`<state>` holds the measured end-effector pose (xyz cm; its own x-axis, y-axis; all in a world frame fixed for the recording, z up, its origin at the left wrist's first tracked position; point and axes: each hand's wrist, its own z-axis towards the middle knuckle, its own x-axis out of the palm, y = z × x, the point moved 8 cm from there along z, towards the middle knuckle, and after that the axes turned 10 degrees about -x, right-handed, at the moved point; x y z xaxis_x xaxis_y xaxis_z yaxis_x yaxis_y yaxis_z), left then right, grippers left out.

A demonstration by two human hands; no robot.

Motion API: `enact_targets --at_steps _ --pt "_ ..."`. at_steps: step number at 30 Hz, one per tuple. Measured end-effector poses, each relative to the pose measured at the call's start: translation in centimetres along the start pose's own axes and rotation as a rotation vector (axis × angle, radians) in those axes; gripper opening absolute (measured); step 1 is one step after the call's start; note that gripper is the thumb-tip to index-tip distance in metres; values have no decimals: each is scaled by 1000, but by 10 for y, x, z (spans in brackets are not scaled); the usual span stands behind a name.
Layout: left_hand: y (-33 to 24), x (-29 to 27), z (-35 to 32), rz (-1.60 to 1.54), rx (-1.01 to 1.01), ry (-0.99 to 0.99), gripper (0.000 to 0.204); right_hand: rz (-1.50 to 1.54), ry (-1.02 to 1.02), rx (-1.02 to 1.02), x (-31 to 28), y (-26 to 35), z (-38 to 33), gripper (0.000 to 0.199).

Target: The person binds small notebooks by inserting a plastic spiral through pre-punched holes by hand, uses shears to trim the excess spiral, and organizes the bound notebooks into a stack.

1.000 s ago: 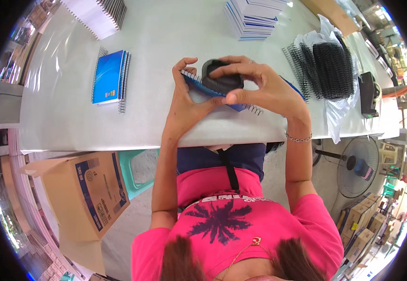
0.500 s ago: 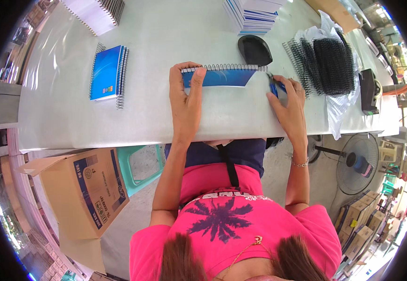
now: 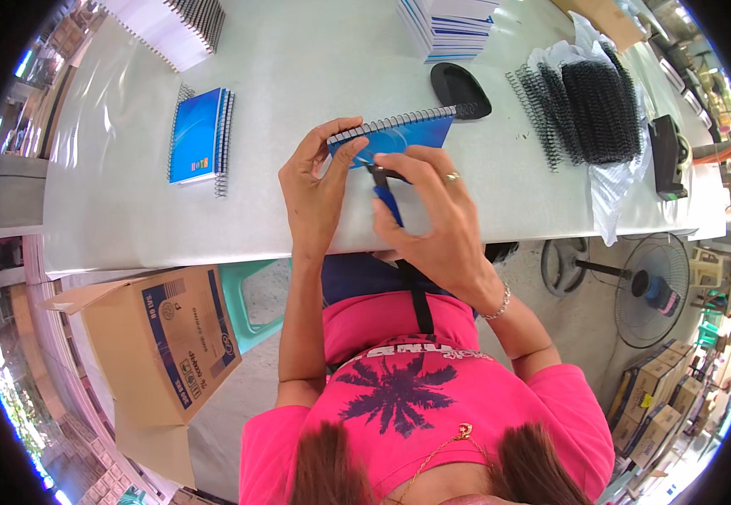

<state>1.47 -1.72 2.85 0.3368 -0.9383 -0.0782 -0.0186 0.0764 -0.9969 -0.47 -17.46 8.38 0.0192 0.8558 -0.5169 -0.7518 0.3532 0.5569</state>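
Observation:
A small blue notebook (image 3: pixel 412 135) is tilted up above the table, its black spiral coil (image 3: pixel 407 119) running along the top edge and sticking out past the right end. My left hand (image 3: pixel 319 172) pinches the notebook's left end between thumb and fingers. Blue-handled pliers (image 3: pixel 389 199) are in my right hand (image 3: pixel 433 206), their dark jaws near the notebook's left part, close to my left thumb. Whether the jaws touch anything cannot be made out. A black shallow tray (image 3: pixel 460 91) lies just behind the coil's free end.
Blue spiral notebooks (image 3: pixel 197 135) lie at the left. Coil-bound pads (image 3: pixel 168 29) and a stack of unbound booklets (image 3: pixel 450 29) stand at the back. Loose black coils (image 3: pixel 597 114) lie on plastic at the right, beside a tape dispenser (image 3: pixel 667 158). A cardboard box (image 3: pixel 159 337) stands below the table's left edge.
My right hand has moved left with the pliers, from beyond the coil's right end to the notebook's left part. The notebook has tipped, its right end now higher.

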Motion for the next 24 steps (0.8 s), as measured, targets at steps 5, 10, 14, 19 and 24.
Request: enact_targets --at_steps 5,10,14,19,24 --pt "-1 -1 -3 -76 -25 3 27 9 -4 -33 23 -3 3 41" --pt "-3 -1 -5 -34 -10 -19 32 -18 45 -27 29 0 2 37" --pt "-9 0 -12 91 84 -63 34 1020 112 690 52 -27 -11 28" --pt "-21 -2 -11 171 116 -86 30 1307 275 794 49 -39 -5 24" --pt "-44 -40 3 168 6 -220 29 402 374 518 -10 -70 -1 26"
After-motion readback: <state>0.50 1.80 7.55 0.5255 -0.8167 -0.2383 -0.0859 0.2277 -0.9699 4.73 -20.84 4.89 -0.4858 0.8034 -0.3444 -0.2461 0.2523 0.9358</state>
